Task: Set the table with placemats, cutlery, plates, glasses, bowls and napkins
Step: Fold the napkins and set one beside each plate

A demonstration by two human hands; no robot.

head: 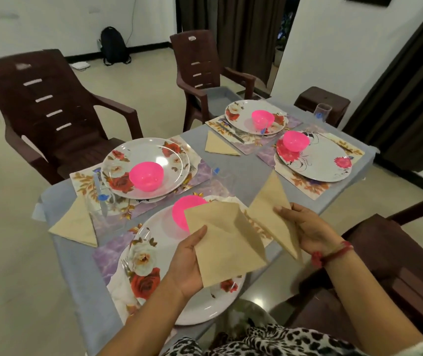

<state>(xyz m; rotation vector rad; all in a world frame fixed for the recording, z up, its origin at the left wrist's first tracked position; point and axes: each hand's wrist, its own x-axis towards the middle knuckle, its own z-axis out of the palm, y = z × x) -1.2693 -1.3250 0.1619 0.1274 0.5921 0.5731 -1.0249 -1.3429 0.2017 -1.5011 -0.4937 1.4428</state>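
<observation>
Napkins hang over the near plate (200, 310), the square-folded napkin (227, 242) pinched by the left hand (188, 262), the triangle napkin (273, 209) by the right hand (306, 231); probably lay each flat beside its placemat, matching the laid napkin (75, 226).

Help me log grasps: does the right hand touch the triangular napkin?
Touching. The head view shows the right hand pinching the triangular napkin along its edge.
</observation>
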